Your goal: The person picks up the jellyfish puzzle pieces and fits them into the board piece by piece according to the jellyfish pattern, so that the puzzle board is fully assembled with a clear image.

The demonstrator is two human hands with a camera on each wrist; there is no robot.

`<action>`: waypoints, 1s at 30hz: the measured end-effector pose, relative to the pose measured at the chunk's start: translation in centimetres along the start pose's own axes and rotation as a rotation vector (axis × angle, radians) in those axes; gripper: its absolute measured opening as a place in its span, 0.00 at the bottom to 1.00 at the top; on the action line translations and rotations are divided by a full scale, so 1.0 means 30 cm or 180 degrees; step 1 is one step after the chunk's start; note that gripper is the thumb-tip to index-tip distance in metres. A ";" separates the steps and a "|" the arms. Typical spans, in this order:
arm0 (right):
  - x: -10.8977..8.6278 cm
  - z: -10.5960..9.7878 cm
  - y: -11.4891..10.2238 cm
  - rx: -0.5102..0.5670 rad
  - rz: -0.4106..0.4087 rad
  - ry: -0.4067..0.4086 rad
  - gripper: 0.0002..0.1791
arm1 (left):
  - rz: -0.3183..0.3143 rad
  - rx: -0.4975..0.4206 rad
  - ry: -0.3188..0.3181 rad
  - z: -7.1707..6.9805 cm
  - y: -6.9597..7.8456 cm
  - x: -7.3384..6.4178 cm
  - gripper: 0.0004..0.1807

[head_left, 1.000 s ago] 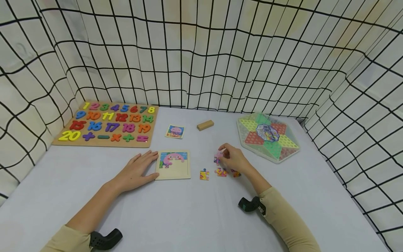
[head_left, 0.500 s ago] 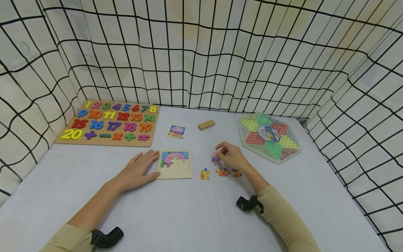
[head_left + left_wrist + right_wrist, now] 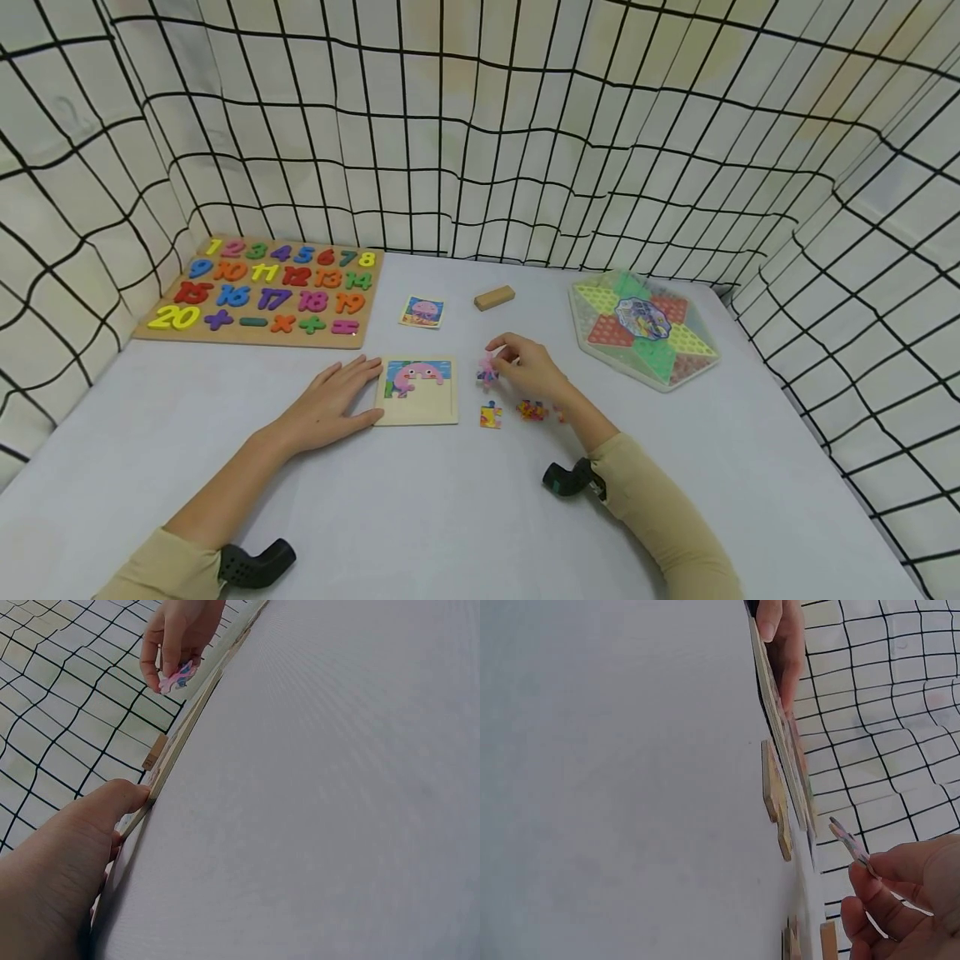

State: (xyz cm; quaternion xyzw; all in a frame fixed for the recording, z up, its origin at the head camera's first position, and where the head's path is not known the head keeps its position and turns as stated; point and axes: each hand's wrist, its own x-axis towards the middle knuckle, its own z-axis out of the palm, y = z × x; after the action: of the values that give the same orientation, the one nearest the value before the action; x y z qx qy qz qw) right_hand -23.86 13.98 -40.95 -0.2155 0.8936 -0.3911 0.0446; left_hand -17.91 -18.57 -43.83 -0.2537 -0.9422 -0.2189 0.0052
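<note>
In the head view a square wooden puzzle board (image 3: pixel 412 412) lies on the white table, its upper part filled with a pink cartoon animal on blue and its lower part bare wood. My left hand (image 3: pixel 322 410) rests against the board's left side, fingers extended and thumb (image 3: pixel 124 796) at its edge in the left wrist view. Between thumb and fingers my right hand (image 3: pixel 534 368) pinches a pink and purple jigsaw piece (image 3: pixel 487 374), held above the table just right of the board. Below it lie a yellow piece (image 3: pixel 491 416), a red-yellow piece (image 3: pixel 532 409) and another mostly hidden by the right wrist.
Behind the board are a small picture card (image 3: pixel 422 312) and a wooden block (image 3: pixel 494 298). A colourful number board (image 3: pixel 258 292) occupies the back left, a hexagonal star-patterned game box (image 3: pixel 643 329) the back right. Black netting (image 3: pixel 450 133) over white cloth encloses the table's far sides.
My right hand has carried the pinched jigsaw piece leftward, closer to the board, and its wrist now covers more of the rightmost loose piece. The left hand stays at the board's side.
</note>
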 end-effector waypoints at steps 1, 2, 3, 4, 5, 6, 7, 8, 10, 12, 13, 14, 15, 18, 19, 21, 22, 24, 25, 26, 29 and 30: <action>0.003 0.004 -0.007 0.0026 -0.0011 -0.0023 0.12 | 0.0000 -0.0001 -0.0003 -0.001 0.000 0.000 0.41; 0.007 0.008 -0.013 0.0045 -0.0023 -0.0044 0.12 | -0.0001 -0.0002 -0.0005 -0.001 0.001 0.000 0.41; 0.010 0.012 -0.019 0.0069 -0.0040 -0.0068 0.12 | -0.0002 0.0001 -0.0007 -0.001 0.001 0.000 0.41; 0.015 0.017 -0.024 0.0086 -0.0059 -0.0089 0.12 | -0.0003 0.0004 -0.0007 -0.002 0.002 0.000 0.41; 0.020 0.022 -0.028 0.0099 -0.0082 -0.0108 0.12 | -0.0004 0.0008 -0.0006 -0.002 0.002 0.000 0.41; 0.024 0.027 -0.032 0.0106 -0.0119 -0.0117 0.11 | -0.0003 0.0007 -0.0003 -0.002 0.002 0.000 0.41; 0.030 0.032 -0.036 0.0111 -0.0153 -0.0127 0.12 | -0.0004 0.0006 -0.0004 -0.003 0.003 0.000 0.41; 0.036 0.039 -0.038 0.0105 -0.0174 -0.0137 0.11 | -0.0005 0.0005 -0.0003 -0.003 0.003 0.000 0.41; 0.048 0.052 -0.042 0.0097 -0.0216 -0.0159 0.12 | -0.0006 0.0003 -0.0007 -0.003 0.004 0.000 0.41; 0.059 0.066 -0.048 0.0084 -0.0214 -0.0194 0.12 | -0.0006 -0.0006 -0.0008 -0.004 0.004 -0.001 0.40; 0.064 0.073 -0.052 0.0073 -0.0208 -0.0214 0.12 | -0.0007 -0.0006 -0.0012 -0.004 0.005 -0.001 0.40; 0.068 0.080 -0.057 0.0064 -0.0205 -0.0231 0.12 | -0.0008 -0.0010 -0.0015 -0.005 0.005 -0.001 0.40; 0.071 0.087 -0.063 0.0068 -0.0200 -0.0247 0.12 | -0.0010 -0.0011 -0.0018 -0.005 0.006 -0.001 0.40; 0.080 0.105 -0.080 0.0059 -0.0188 -0.0279 0.12 | -0.0019 -0.0016 -0.0023 -0.006 0.008 -0.001 0.40; 0.082 0.111 -0.085 0.0063 -0.0199 -0.0285 0.11 | -0.0020 -0.0017 -0.0026 -0.007 0.008 -0.001 0.40; 0.087 0.122 -0.093 0.0078 -0.0204 -0.0303 0.11 | -0.0022 -0.0021 -0.0027 -0.008 0.009 -0.001 0.40; 0.090 0.128 -0.096 0.0079 -0.0206 -0.0314 0.11 | -0.0023 -0.0023 -0.0027 -0.008 0.009 -0.001 0.40; 0.093 0.140 -0.101 0.0101 -0.0233 -0.0344 0.11 | -0.0022 -0.0026 -0.0029 -0.008 0.011 -0.001 0.40; 0.093 0.145 -0.105 0.0119 -0.0254 -0.0357 0.11 | -0.0023 -0.0023 -0.0030 -0.009 0.011 -0.001 0.40; 0.094 0.150 -0.108 0.0129 -0.0287 -0.0364 0.11 | -0.0024 -0.0021 -0.0032 -0.008 0.011 -0.001 0.40; 0.094 0.164 -0.117 0.0160 -0.0401 -0.0385 0.10 | -0.0028 -0.0014 -0.0037 -0.008 0.010 -0.001 0.40; 0.095 0.169 -0.121 0.0161 -0.0424 -0.0387 0.10 | -0.0029 -0.0011 -0.0035 -0.007 0.009 -0.001 0.40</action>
State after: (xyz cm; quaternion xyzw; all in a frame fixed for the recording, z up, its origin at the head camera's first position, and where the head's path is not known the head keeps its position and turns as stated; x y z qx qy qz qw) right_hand -23.91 7.17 -41.59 -0.2965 0.8629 -0.4018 0.0781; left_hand -17.78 -18.46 -43.52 -0.2506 -0.9430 -0.2191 -0.0014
